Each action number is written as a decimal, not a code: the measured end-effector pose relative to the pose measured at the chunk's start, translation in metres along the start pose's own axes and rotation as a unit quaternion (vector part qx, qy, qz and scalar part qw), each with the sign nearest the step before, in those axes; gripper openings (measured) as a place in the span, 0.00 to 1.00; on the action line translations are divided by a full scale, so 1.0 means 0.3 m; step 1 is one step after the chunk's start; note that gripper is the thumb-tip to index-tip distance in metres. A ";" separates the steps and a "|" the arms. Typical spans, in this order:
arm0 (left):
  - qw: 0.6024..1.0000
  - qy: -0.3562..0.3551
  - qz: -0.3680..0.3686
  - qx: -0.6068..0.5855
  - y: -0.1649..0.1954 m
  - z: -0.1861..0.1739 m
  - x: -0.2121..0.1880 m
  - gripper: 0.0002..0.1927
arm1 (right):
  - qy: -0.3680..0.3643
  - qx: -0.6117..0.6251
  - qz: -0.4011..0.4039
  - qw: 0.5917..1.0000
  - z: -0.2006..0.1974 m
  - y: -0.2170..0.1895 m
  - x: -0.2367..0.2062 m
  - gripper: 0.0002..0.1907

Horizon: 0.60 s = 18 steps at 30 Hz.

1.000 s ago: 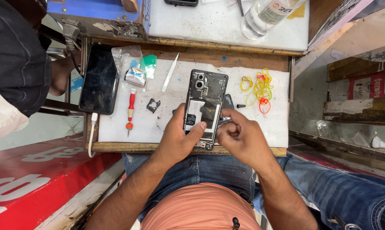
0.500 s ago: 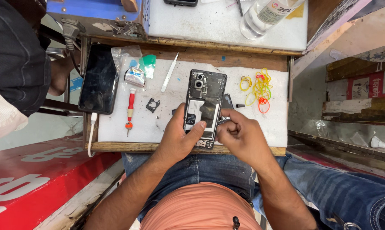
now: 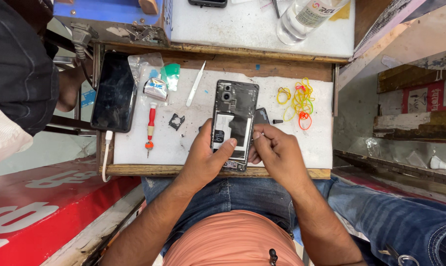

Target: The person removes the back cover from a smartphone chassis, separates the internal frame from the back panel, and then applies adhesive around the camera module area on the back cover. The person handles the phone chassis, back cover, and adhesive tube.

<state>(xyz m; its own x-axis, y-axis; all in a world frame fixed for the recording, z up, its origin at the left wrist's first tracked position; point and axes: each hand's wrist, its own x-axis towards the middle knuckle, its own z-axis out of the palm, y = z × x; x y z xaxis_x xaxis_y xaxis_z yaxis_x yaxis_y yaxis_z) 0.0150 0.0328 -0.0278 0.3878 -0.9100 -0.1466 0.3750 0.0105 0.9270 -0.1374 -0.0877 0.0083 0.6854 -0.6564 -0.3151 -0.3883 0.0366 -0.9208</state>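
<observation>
Centrally on the white mat [image 3: 183, 143]: opened phone [image 3: 233, 123]. Left hand [image 3: 203, 160] grips its left edge, thumb on the innards; right hand [image 3: 277, 152] pinches at its right edge. Right of phone, rubber bands [image 3: 299, 101]; left, red screwdriver [image 3: 150, 125].

**A cramped repair stall, seen from above**

A small white work board [image 3: 183, 143] with a worn wooden edge sits low over the seated person's lap. Beyond it a second white-topped bench [image 3: 242, 29] carries a clear plastic bottle [image 3: 307, 17]. To the left runs a red panel with white lettering [image 3: 40, 212]; to the right, stepped wooden shelves [image 3: 410, 123] hold dusty clutter. Daylight falls evenly, with soft shadows.
</observation>
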 end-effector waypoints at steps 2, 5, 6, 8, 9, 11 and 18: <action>1.000 0.004 -0.005 -0.016 0.001 -0.004 0.000 0.16 | -0.013 0.019 -0.018 1.000 0.005 0.018 -0.012 0.16; 1.000 0.011 0.007 -0.007 0.007 -0.005 0.000 0.16 | -0.038 0.058 -0.031 0.997 0.017 0.049 -0.017 0.20; 1.000 0.012 0.014 -0.010 0.009 0.001 -0.002 0.16 | -0.044 0.079 -0.023 0.996 0.019 0.060 -0.014 0.19; 0.999 0.007 0.004 -0.032 0.012 0.009 0.004 0.17 | -0.037 0.112 -0.025 0.993 0.029 0.081 -0.003 0.15; 0.998 0.001 -0.017 -0.053 0.014 0.013 0.002 0.17 | -0.025 0.124 -0.030 0.992 0.044 0.093 0.001 0.13; 0.997 -0.009 -0.028 -0.075 0.013 0.023 -0.008 0.17 | 0.000 0.115 -0.038 0.993 0.057 0.110 -0.007 0.10; 0.998 -0.021 0.008 -0.057 0.017 0.000 -0.013 0.17 | -0.018 0.101 -0.061 0.993 0.056 0.082 -0.003 0.10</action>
<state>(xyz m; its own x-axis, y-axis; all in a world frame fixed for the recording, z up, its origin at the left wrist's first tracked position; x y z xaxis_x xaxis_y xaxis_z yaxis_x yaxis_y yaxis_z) 0.0155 0.0363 -0.0225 0.3597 -0.9260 -0.1147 0.4624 0.0701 0.8839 -0.1370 -0.0736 -0.0179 0.7424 -0.6385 -0.2029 -0.1725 0.1105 -0.9788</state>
